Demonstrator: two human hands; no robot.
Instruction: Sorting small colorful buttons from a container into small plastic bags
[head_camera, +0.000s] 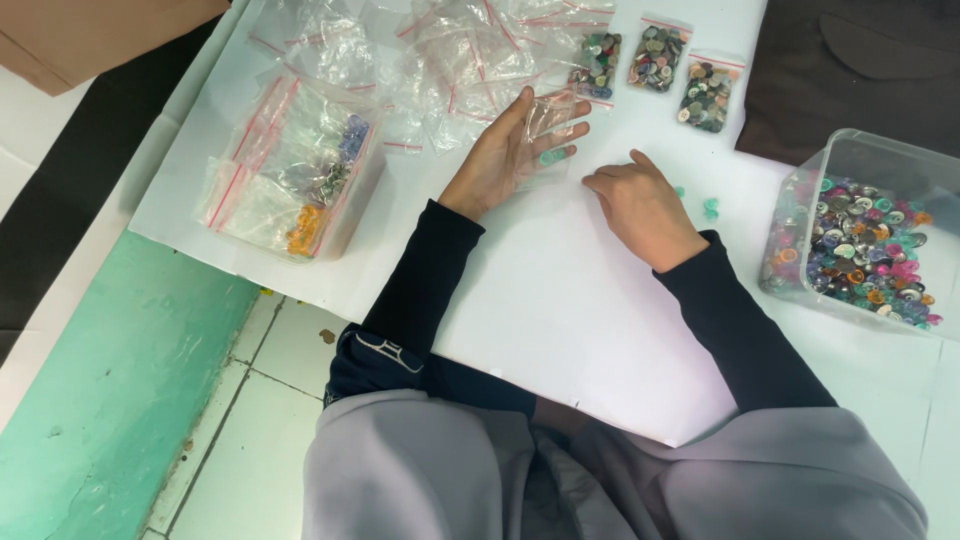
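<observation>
1. Left grip (505, 150): palm up, fingers spread flat, a small clear zip bag (548, 135) lying across the fingers; not clamped, just resting on the hand. One teal button (549, 157) shows inside the bag near the fingertips.
2. Right grip (640, 205): knuckles up, fingers curled together against the white sheet (560, 300); can't tell if anything is pinched underneath.
3. Loose teal buttons (708, 206) lie on the sheet just right of the right hand.
4. Clear plastic tub (860, 160) of mixed coloured buttons at the right edge, well apart from the hands.
5. Three filled button bags (657, 58) in a row at the top, beyond the left fingertips.
6. Pile of empty zip bags (440, 60) top centre, touching nothing held.
7. Clear tray (365, 190) at left with bagged buttons, orange and purple visible.
8. The sheet covers the tabletop; green floor (110, 400) at lower left.
</observation>
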